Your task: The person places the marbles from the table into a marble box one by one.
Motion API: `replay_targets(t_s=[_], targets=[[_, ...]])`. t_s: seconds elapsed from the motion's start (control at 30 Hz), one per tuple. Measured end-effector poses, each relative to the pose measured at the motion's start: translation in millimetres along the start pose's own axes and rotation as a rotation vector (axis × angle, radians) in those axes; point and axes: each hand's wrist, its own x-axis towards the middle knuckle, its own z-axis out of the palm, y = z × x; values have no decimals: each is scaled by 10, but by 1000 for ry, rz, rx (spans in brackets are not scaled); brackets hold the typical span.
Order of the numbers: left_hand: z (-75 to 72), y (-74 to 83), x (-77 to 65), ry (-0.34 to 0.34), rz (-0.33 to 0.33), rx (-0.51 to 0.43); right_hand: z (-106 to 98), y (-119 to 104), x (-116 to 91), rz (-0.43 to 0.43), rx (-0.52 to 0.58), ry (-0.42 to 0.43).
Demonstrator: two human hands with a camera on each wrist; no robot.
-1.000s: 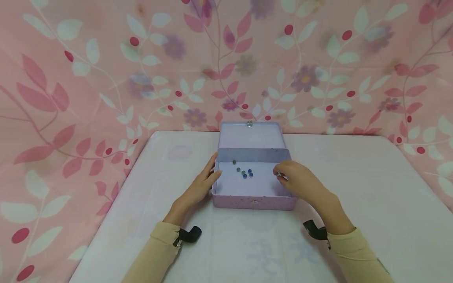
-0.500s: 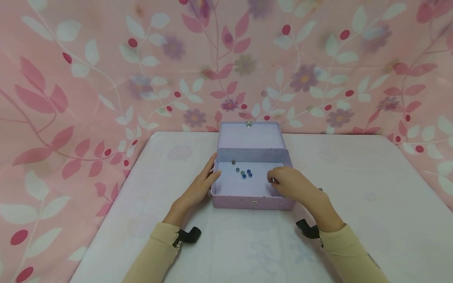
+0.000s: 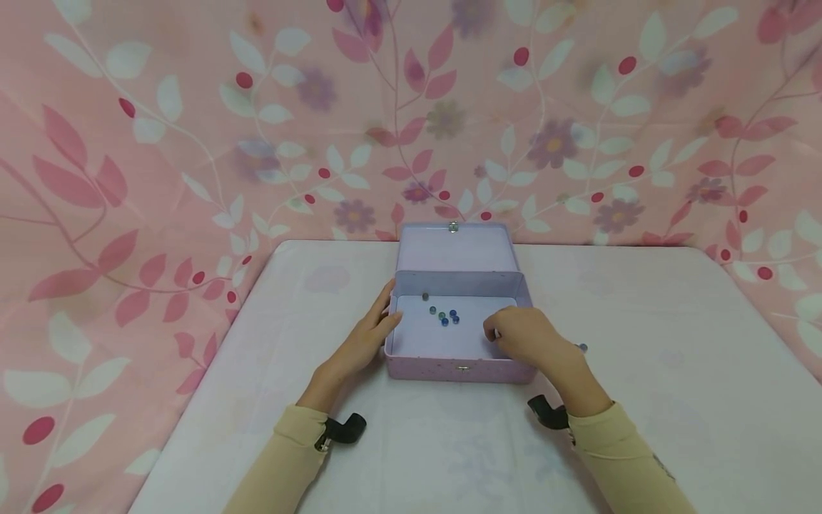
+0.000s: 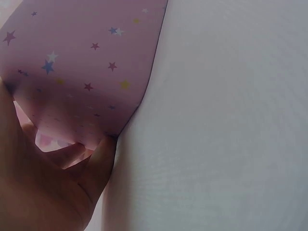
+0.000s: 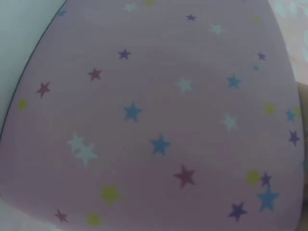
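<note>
A lilac tin box (image 3: 459, 370) stands on the table, its hinged lid (image 3: 456, 246) tipped back. Several small glass marbles, blue and greenish, lie on its floor, among them a blue marble (image 3: 444, 323) and a brownish marble (image 3: 425, 296). My left hand (image 3: 362, 339) grips the box's left wall, thumb over the rim; the left wrist view shows the fingers (image 4: 98, 163) round its outer corner. Over the right wall reaches my right hand (image 3: 526, 335), with curled fingers pinched together low inside the box. The marble seen between them earlier is hidden now.
More marbles (image 3: 583, 348) lie on the white tablecloth (image 3: 668, 371), partly behind the right forearm. The right wrist view is filled by the box's star-printed outer wall (image 5: 154, 125). Behind the table hangs a pink floral cloth (image 3: 347, 128).
My right hand has moved left and down into the box with the pinched marble, which has passed out of sight. The marble on the tablecloth has come into view. My left hand stays put.
</note>
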Motion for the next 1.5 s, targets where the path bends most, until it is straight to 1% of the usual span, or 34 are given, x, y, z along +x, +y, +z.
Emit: replay_targets(t_s=[0.27,0.5,0.63,0.87,1.0,1.1,1.23,1.33,1.4,1.5], targets=[[-6,2,-15,-7,-2,-5,22,-4,33,32,-15,2],[-8,-3,-19,-12,8,-14,34,12,24,50,14,-8],[-6,7,-18,-6,8,-11,-7,32,-5,42,76,-2],[-12,37,-30,-1,0,0,-79,97,-46,-19,211,35],[-14,29,-28,-5,-8,11,-120,125,-79,-30,258,60],[-13,-23,1,-6,-9,1,-155,148,-103,-37,274,82],[8,-174,71,5,-4,-16,-193,180,-131,-47,281,117],[30,-283,111,21,6,-13,-219,199,-159,-31,280,153],[39,-323,125,37,18,-3,-243,212,-178,-16,281,170],[43,-337,138,58,30,4,-290,227,-208,10,277,195]])
